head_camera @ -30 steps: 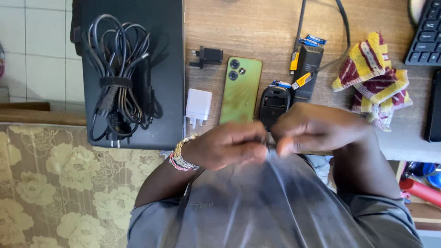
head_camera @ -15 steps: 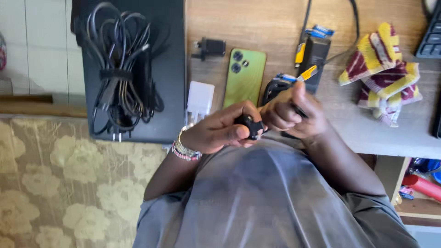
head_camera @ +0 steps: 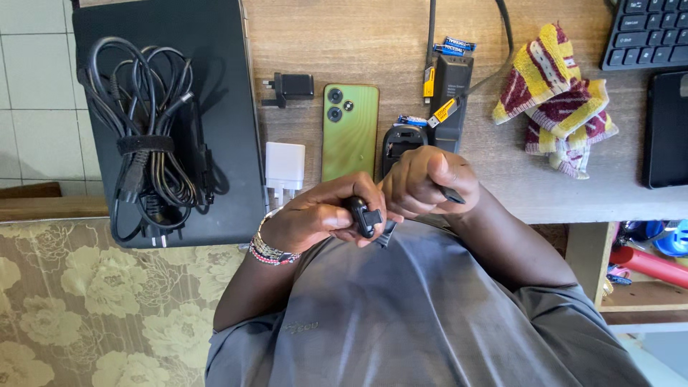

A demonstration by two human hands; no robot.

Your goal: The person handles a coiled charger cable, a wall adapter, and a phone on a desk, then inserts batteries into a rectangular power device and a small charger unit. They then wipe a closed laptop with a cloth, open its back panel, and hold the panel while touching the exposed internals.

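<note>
My left hand (head_camera: 315,218), with a beaded bracelet on the wrist, is closed around a small black plastic part (head_camera: 363,216) in front of my chest. My right hand (head_camera: 426,180) is a fist touching it from the right, with a thin black piece (head_camera: 453,195) sticking out of the fingers. Just behind the hands on the wooden desk (head_camera: 358,36) lie a green phone (head_camera: 349,132) and a black mouse (head_camera: 400,140) with its underside open.
A closed black laptop (head_camera: 215,43) carries a bundled black power cable (head_camera: 147,143). A white charger (head_camera: 284,166), a black plug (head_camera: 290,86), a black box-shaped device (head_camera: 451,89), small batteries (head_camera: 459,44), a striped cloth (head_camera: 555,100), a keyboard (head_camera: 645,32) and a dark tablet (head_camera: 666,129) lie around.
The hands were joined and blurred low over my shirt a second ago. They have since lifted a little, and the small black part now shows in the left hand.
</note>
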